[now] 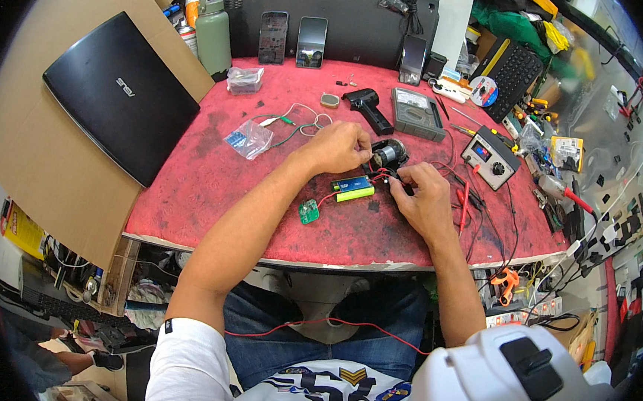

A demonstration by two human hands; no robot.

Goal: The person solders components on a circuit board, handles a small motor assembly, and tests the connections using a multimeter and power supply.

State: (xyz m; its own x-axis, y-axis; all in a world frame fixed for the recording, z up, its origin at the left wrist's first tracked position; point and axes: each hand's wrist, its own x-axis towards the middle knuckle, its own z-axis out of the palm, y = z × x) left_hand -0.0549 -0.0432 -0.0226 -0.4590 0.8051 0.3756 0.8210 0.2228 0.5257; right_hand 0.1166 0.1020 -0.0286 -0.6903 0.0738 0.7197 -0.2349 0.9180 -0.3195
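Observation:
On the red work mat, a round motor (390, 153) with a dark and silvery body lies between my hands. My left hand (340, 148) is at its left side, fingers closed in a pinch; what they grip is hidden. My right hand (426, 197) comes from the lower right, thumb and fingers drawn together near thin wires by the motor; what is between them is too small to name. Just below the motor lies a battery pack (352, 188) with blue and yellow-green cells. Red wires join it to a small green circuit board (309, 211) at its lower left.
Beyond the motor lie a black pistol-shaped housing (372, 111) and a grey analog meter (417, 114). A control box with a knob (491, 159) and red and black test leads (463, 207) are at right. A closed laptop (122, 97) leans at left, beside a green bottle (213, 36).

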